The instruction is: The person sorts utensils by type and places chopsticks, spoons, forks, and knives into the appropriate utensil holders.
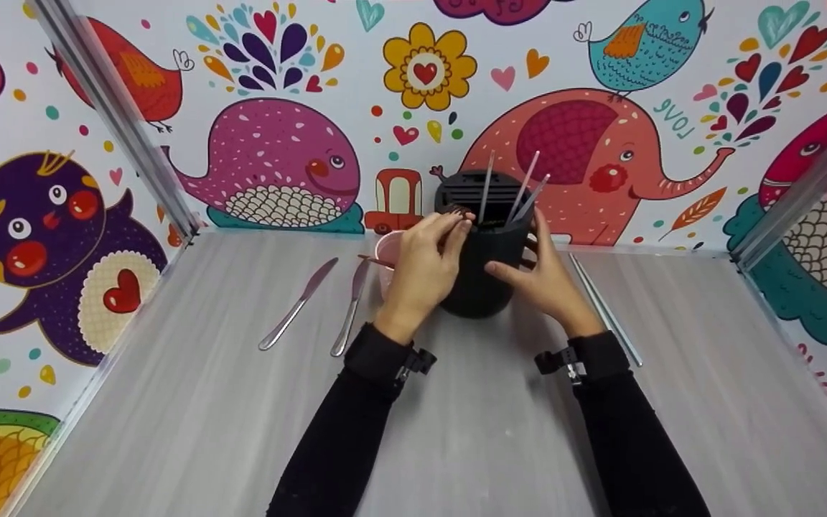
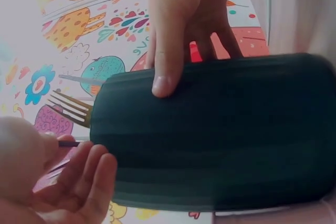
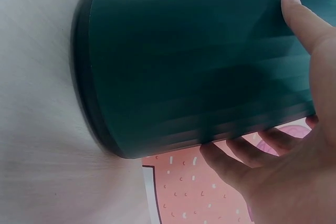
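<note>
A dark ribbed utensil holder (image 1: pixel 482 276) with a slotted top stands upright on the table. My right hand (image 1: pixel 553 276) holds its right side, thumb (image 3: pixel 304 19) on the near face and fingers round behind. At the rim, my left hand (image 1: pixel 428 262) pinches a thin dark utensil (image 2: pixel 68 144) between thumb and fingers; I cannot tell its kind. Fork tines (image 2: pixel 73 109) show at the holder's opening, close to those fingertips. Several thin pale sticks (image 1: pixel 526 183) poke up from the holder's mouth.
Left of the holder stands a pink cup (image 1: pixel 387 248), partly hidden by my left hand, a thin reddish-brown piece (image 1: pixel 374 261) at its rim. Two table knives (image 1: pixel 298 305) lie farther left. A pair of chopsticks (image 1: pixel 604 309) lies at right. Patterned walls (image 1: pixel 277 158) enclose the back and sides.
</note>
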Demonstrator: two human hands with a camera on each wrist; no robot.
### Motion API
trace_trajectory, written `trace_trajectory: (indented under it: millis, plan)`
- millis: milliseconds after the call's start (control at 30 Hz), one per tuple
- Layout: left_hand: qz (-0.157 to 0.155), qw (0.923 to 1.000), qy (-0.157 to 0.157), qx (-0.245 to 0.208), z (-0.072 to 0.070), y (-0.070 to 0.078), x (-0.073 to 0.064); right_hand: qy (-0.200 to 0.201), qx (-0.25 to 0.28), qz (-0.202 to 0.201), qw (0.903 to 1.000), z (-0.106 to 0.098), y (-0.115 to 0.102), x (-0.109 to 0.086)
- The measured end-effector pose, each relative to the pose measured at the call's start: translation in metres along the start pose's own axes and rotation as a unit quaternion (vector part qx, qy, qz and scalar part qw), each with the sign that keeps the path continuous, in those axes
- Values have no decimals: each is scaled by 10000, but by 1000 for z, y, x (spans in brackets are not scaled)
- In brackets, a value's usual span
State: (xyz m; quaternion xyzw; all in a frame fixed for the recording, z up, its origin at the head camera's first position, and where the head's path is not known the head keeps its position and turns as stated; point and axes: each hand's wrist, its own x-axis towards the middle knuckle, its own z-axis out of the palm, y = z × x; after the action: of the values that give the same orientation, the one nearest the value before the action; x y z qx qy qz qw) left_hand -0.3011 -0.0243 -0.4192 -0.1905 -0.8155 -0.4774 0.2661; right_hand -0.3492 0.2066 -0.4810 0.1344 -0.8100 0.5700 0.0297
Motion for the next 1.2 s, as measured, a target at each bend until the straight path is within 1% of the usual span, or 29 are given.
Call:
trace_trajectory:
  millis: [133,267,333,400,467,633,833,967,1067,1133,1200]
  plan:
    - [-83,9998,-47,188,4,0,0,-4,-65,-16,10000,0,1,-1]
    - [-275,9972,-330,616,7,-1,-1,9,-151,-43,9999,0,0,-2]
    - [-367,9955,-463,739,7,-1,-1,15,-147,-34,9999,0,-1,-2]
    - [-409,9949,-514,765,8,-2,-1,19,-150,-11,9999,0,-1,-2]
    - [-384,9954,-470,736,7,-2,-1,15,-138,11,9999,0,-2,-2]
    - [-241,9977,-214,591,6,-2,0,17,-105,27,9999,0,-2,-1]
    - [-239,9988,19,425,-1,0,0,21,-66,5,10000,0,-1,-1]
    - [-221,9985,226,445,-13,4,2,32,-61,-39,10000,0,-1,-1]
    - [-288,9979,297,505,-28,8,4,18,-108,-12,9999,-1,0,-1]
    - [-424,9970,258,598,-41,9,5,-3,-117,30,9999,-1,0,-2]
    - [-615,9947,186,802,-55,8,5,-34,-117,72,9999,-1,0,-2]
